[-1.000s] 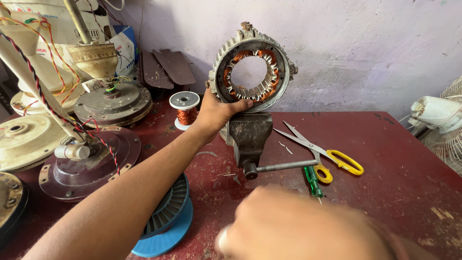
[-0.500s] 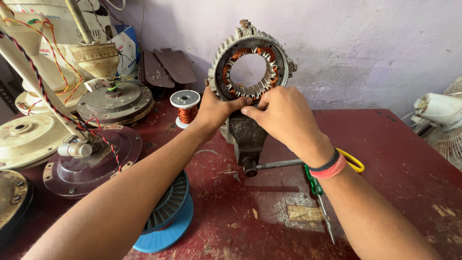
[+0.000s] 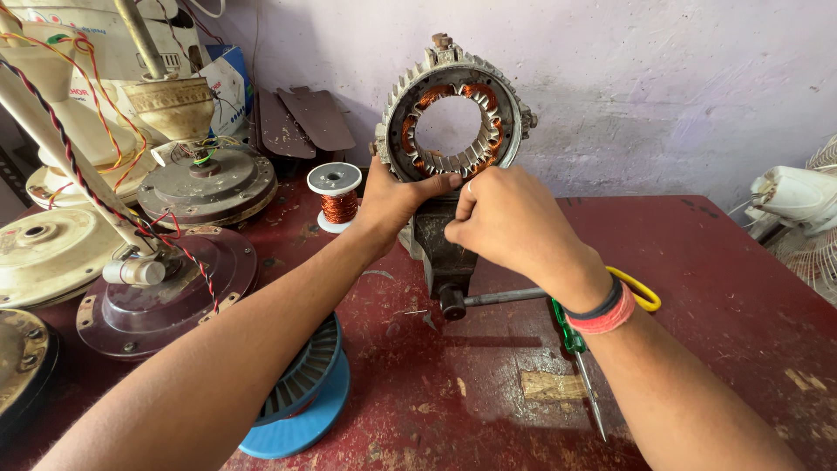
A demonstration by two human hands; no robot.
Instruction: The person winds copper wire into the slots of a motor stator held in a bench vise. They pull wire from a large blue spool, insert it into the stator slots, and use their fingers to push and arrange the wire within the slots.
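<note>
Stator ring stands upright, its lower rim between both hands' fingers.

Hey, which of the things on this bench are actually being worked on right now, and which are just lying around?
In hand:
- motor ring with copper windings, gripped by the left hand and right hand
- bench vise under the ring

Lying about:
- small copper wire spool
- blue spool
- green screwdriver
- yellow-handled scissors
- fan motor housings

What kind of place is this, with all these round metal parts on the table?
Most likely a fan-motor repair workshop: a stator ring with copper windings stands in a bench vise, a copper wire spool sits nearby, and opened ceiling fan motors crowd the table's left side.
</note>
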